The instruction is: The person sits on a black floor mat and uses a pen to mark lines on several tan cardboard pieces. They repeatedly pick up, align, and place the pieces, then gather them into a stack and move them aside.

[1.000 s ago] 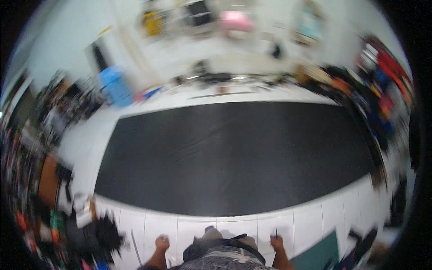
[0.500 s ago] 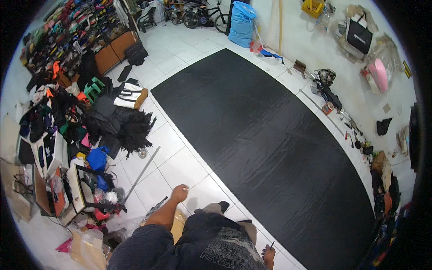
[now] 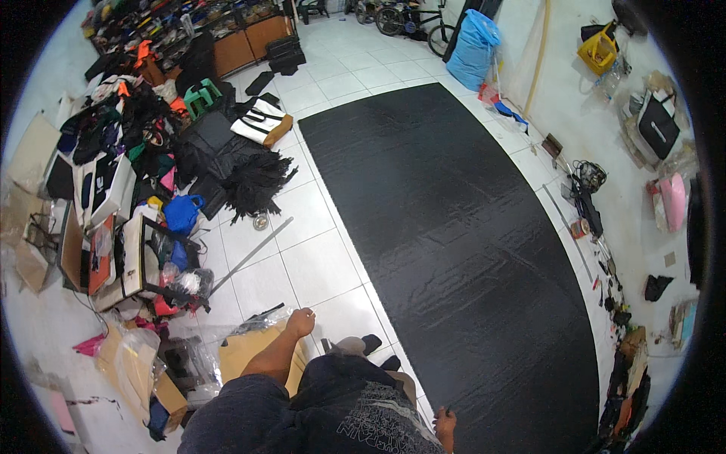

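Note:
A large sheet of black material (image 3: 446,227) lies spread on the white tiled floor, faintly wrinkled. My left hand (image 3: 302,323) is closed, held out above the tiles left of the sheet. A tiny white stick shows at its fingertips, too small to name surely. Low in the view, my right hand (image 3: 445,428) hangs by the sheet's near left edge, its fingers closed round a thin dark pen-like stick (image 3: 447,412). Most of that stick is hidden now. Beneath my left forearm is brown cardboard (image 3: 249,349).
At left is a heap of bags and cloth, with a white-and-black bag (image 3: 261,122) and black fringed material (image 3: 257,185). A long metal ruler-like strip (image 3: 253,253) lies on the tiles. Tools line the right wall. A blue sack (image 3: 473,49) stands at the back.
The view has turned, so the room appears shifted and more cardboard shows below. My right hand sits nearer the sheet's edge, and its dark stick shows less. My left hand stays closed.

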